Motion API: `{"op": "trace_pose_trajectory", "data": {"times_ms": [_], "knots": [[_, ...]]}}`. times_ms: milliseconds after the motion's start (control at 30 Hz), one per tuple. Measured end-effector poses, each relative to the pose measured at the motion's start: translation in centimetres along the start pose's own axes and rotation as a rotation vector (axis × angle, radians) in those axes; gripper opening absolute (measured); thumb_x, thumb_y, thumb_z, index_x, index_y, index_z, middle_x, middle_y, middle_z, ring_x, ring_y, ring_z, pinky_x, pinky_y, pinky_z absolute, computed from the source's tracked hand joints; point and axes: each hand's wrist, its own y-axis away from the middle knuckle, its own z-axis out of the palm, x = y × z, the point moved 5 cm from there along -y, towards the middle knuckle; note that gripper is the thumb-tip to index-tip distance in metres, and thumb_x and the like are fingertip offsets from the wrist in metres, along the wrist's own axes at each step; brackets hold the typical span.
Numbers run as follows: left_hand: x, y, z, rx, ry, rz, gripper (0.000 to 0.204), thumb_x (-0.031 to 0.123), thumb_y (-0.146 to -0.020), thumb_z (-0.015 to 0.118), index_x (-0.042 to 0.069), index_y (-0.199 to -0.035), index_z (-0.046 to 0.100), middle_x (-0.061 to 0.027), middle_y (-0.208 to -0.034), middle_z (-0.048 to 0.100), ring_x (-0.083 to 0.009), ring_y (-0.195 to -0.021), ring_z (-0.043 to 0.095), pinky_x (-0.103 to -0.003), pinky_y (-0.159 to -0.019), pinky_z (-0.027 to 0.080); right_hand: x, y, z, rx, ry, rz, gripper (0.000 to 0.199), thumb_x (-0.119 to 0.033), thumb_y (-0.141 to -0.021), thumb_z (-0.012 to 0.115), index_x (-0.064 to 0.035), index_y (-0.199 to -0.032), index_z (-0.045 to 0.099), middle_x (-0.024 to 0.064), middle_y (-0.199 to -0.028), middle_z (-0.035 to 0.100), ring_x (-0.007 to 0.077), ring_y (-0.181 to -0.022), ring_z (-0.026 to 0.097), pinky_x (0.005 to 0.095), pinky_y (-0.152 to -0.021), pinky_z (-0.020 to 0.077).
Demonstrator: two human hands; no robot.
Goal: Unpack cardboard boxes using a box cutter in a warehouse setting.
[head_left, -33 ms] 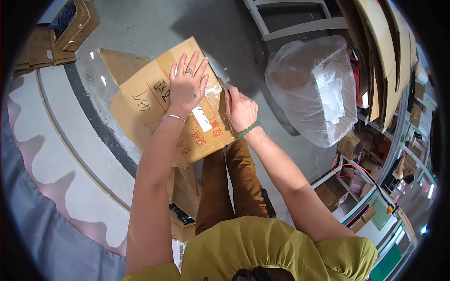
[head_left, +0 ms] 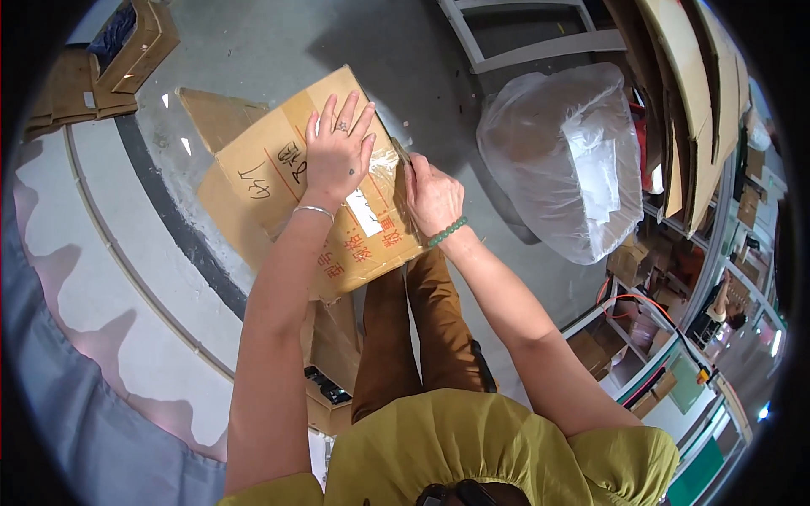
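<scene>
A brown cardboard box (head_left: 245, 198) stands tilted before my legs, with dark handwriting, red print and a white label (head_left: 364, 212) on its face. My left hand (head_left: 336, 160) lies flat on that face, fingers spread, pressing on the cardboard. Clear tape (head_left: 384, 162) shines along the box's right edge. There my right hand (head_left: 434, 201) is closed, thumb and fingers pressed together at the edge. A thin, dark-edged piece juts out above its fingers; whether it is a tool or part of the box I cannot tell.
A filled translucent plastic bag (head_left: 540, 160) stands on the floor to the right. Flattened cardboard sheets (head_left: 675, 93) lean beyond it. An open carton (head_left: 316, 392) with dark items sits by my legs. Another open box (head_left: 139, 51) is at the far left, and a white frame (head_left: 548, 42) at the back.
</scene>
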Motion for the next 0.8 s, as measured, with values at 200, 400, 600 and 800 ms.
{"op": "trace_pose_trajectory", "data": {"times_ms": [200,400,600,800], "knots": [[0.1,-0.2,0.1,0.037,0.010,0.015,0.041,0.028,-0.079,0.053,0.017,-0.119,0.050,-0.0046,-0.129,0.040,-0.0280,-0.118,0.035,-0.047,-0.094,0.028,-1.0,-1.1,-0.3,0.016,0.036,-0.014,0.011,-0.016,-0.081,0.050,-0.0074,-0.087,0.054,0.0116,-0.063,0.058,0.0313,-0.055,0.057,0.0392,-0.049,0.0448],[0.4,-0.3,0.0,0.030,-0.027,0.019,0.041,0.029,-0.080,0.053,0.018,-0.119,0.049,-0.0048,-0.128,0.040,-0.0277,-0.118,0.035,-0.047,-0.095,0.029,-1.4,-1.6,0.1,-0.012,0.110,0.007,0.008,-0.015,-0.078,0.051,-0.0064,-0.077,0.050,0.0118,-0.059,0.057,0.0308,-0.053,0.057,0.0400,-0.047,0.0444],[0.6,-0.4,0.0,0.027,-0.036,0.018,0.043,0.028,-0.078,0.055,0.018,-0.120,0.049,-0.0045,-0.128,0.040,-0.0275,-0.118,0.036,-0.047,-0.094,0.030,-1.1,-2.6,0.0,-0.149,0.163,-0.050,0.009,-0.012,-0.075,0.050,-0.0042,-0.074,0.052,0.0140,-0.061,0.058,0.0300,-0.055,0.058,0.0390,-0.048,0.0456],[0.7,-0.1,0.2,0.002,-0.086,-0.014,0.043,0.027,-0.080,0.053,0.018,-0.122,0.047,-0.0049,-0.130,0.040,-0.0280,-0.116,0.038,-0.047,-0.093,0.032,1.8,3.8,1.0,-0.536,0.358,0.027,0.015,-0.010,-0.074,0.048,-0.0010,-0.077,0.059,0.0157,-0.066,0.062,0.0264,-0.063,0.063,0.0352,-0.058,0.0502]]}}
